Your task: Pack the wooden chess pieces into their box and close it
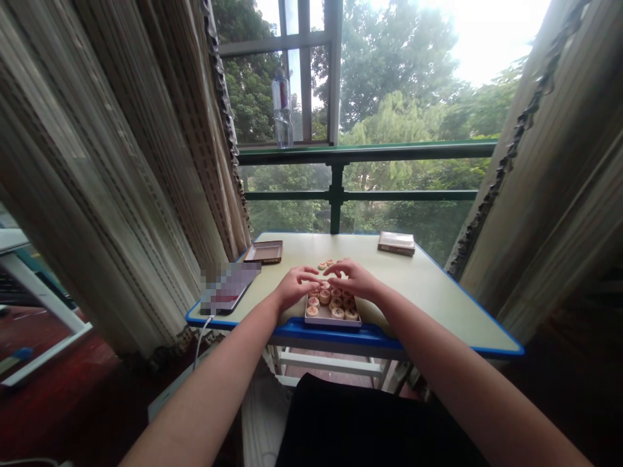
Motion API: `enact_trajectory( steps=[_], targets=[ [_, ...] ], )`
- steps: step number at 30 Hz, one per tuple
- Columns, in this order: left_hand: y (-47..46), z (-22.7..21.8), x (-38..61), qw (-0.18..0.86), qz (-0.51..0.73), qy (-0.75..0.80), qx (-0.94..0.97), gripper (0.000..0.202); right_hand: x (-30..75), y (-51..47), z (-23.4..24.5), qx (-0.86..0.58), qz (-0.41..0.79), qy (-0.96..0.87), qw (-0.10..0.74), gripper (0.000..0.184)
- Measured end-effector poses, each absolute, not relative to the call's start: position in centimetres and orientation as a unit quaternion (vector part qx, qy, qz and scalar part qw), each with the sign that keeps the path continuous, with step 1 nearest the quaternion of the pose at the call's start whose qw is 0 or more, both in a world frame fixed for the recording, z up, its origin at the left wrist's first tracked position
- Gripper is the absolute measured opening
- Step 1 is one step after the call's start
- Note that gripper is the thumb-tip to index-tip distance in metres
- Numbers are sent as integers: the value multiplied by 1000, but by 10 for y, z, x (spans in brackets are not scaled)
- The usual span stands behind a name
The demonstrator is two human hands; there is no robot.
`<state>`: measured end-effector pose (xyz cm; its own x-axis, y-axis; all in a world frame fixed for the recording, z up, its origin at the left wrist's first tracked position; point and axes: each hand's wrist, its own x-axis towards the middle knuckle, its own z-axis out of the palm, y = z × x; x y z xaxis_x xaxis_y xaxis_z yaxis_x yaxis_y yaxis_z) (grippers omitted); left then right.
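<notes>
A shallow grey tray near the table's front edge holds several round wooden game discs with red or dark marks. Two or three more discs lie loose on the table just behind it. My left hand hovers over the tray's left side, fingers curled with the tips pinched down at the discs. My right hand lies over the tray's right side, fingers curved and reaching left toward the left hand. What either hand holds, if anything, is hidden.
The pale table has a blue edge. A brown box lid lies at the back left, a brown box at the back right, a blurred-out tablet with a cable at the left. Curtains hang on both sides; a bottle stands on the window rail.
</notes>
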<state>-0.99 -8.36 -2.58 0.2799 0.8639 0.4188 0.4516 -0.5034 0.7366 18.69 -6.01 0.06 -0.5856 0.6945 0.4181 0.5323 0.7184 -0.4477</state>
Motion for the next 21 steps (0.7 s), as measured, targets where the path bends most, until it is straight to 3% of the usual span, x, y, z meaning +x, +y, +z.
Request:
enact_trajectory(
  steps=[4, 12, 21],
  targets=[
    [-82, -26, -8, 247, 464, 461, 715, 22, 191, -41, -8, -442, 69, -819, 360, 23],
    [-66, -34, -9, 227, 486, 532, 655, 19, 193, -19, -16, -474, 124, -839, 238, 29],
    [-41, -47, -5, 245, 387, 613, 644, 28, 205, -7, -23, -572, 127, -768, 260, 12]
  ],
)
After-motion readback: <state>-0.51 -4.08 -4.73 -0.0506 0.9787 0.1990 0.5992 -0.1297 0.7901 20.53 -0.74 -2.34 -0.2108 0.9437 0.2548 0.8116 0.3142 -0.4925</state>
